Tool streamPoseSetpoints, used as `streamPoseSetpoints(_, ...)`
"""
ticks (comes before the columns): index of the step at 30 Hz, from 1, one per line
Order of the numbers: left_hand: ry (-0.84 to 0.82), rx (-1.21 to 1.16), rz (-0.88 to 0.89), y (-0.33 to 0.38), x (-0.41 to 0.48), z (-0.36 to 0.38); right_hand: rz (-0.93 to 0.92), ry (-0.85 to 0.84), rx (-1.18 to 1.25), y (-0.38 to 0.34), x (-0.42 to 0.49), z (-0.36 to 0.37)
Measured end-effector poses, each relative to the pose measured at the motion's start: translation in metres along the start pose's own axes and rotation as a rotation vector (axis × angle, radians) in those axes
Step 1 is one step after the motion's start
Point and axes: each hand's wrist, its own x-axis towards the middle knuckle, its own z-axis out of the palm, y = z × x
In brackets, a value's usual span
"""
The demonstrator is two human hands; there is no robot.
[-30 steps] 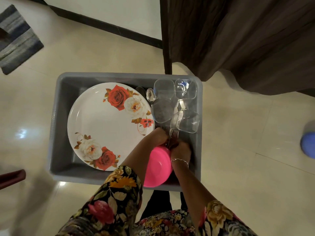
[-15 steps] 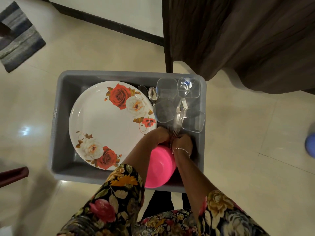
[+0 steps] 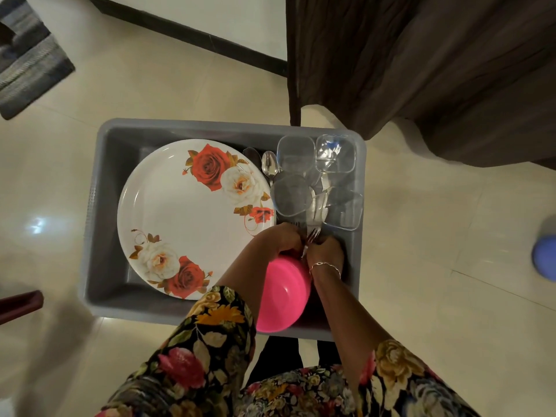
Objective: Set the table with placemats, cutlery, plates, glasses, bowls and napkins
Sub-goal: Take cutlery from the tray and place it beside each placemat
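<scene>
The left hand point(image 3: 282, 239) and right hand point(image 3: 326, 251) are pressing together, both curling around the forks point(image 3: 313, 236). Tines are pointing away, toward the glasses point(image 3: 293, 195).

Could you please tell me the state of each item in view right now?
Grey tub: on floor, loaded.
Floral plate: flat, face up, empty.
Pink bowl: tilted at near wall.
Glasses: empty, far right.
Spoon: between plate and glasses.
Forks: between both hands.
Left hand: fingers curled, grip hidden.
Right hand: grips forks.
</scene>
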Motion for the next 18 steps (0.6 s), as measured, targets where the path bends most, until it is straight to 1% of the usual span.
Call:
streamPoseSetpoints(3,-0.031,0.054,-0.014,0.005,-0.001,0.0,0.042,-0.017,0.081,0.003,0.001,0.002)
streamPoseSetpoints(5,-0.019,0.087,0.0,0.006,-0.003,0.0,0.063,-0.036,0.102,0.004,0.002,0.004)
streamPoseSetpoints(8,0.006,0.056,-0.003,-0.001,-0.001,0.0,0.049,-0.05,0.068,0.005,0.001,0.004)
streamPoseSetpoints(11,-0.003,0.03,-0.013,-0.003,0.002,0.0,0.027,-0.021,0.045,0.006,0.0,0.004)
streamPoseSetpoints(14,-0.014,0.023,0.008,-0.001,0.001,0.002,-0.007,0.002,0.081,0.009,-0.001,0.0)
streamPoseSetpoints(18,0.007,0.116,0.071,0.004,-0.002,0.004,0.003,-0.078,0.135,0.014,-0.005,-0.001)
